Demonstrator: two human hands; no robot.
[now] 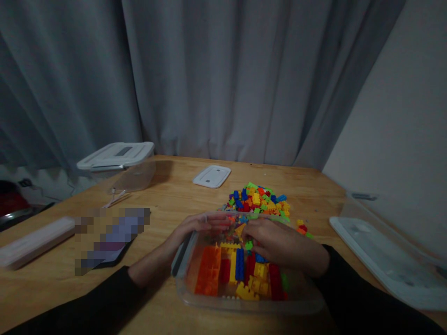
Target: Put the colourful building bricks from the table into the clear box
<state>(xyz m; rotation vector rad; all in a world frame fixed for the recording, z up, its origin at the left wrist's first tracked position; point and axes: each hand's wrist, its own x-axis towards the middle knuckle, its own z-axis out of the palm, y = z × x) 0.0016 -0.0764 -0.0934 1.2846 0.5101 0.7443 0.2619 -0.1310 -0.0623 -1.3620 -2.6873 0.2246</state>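
A clear plastic box (pixel 244 304) stands in front of me with toy building bricks inside. Among them are an orange block (pixel 208 271), a blue brick (pixel 240 264) and several yellow and red ones. My left hand (pixel 204 223) lies at the box's far left corner, fingers stretched along the far wall. Over the right half of the box, my right hand (pixel 267 237) reaches down with curled fingers. A small green brick (pixel 249 245) shows right by its fingertips; whatever those fingers hold is hidden. Behind the box, a pile of colourful bricks (pixel 256 197) rests on the table.
A lidded clear box (pixel 136 172) stands at the back left, and a small white lid (pixel 212 177) lies at the back. On the right, another clear box (pixel 387 218) sits by a large lid (pixel 370 260). A long pale case (pixel 38 242) lies left, near a pixelated item (pixel 111 239).
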